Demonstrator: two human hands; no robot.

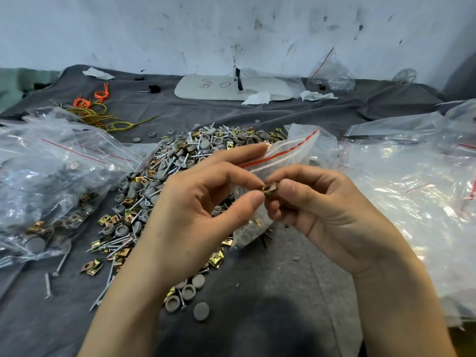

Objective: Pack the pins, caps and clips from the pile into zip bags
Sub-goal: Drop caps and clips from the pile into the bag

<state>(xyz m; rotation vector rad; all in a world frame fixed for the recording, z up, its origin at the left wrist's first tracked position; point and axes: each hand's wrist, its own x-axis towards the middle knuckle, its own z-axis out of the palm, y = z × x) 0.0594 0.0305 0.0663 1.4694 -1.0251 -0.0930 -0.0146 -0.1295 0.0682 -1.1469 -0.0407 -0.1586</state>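
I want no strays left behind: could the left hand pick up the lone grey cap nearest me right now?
Probably not yet: the cap lies bare on the cloth, but the left hand pinches a brass clip with the right hand and touches the zip bag.

Single wide-angle view from the head, facing forward and down across the grey cloth-covered table [283, 279] toward its far edge and the scuffed wall [231, 27]. Very close over left hand [195, 210] and right hand [327, 215], filling the lower half of frame.
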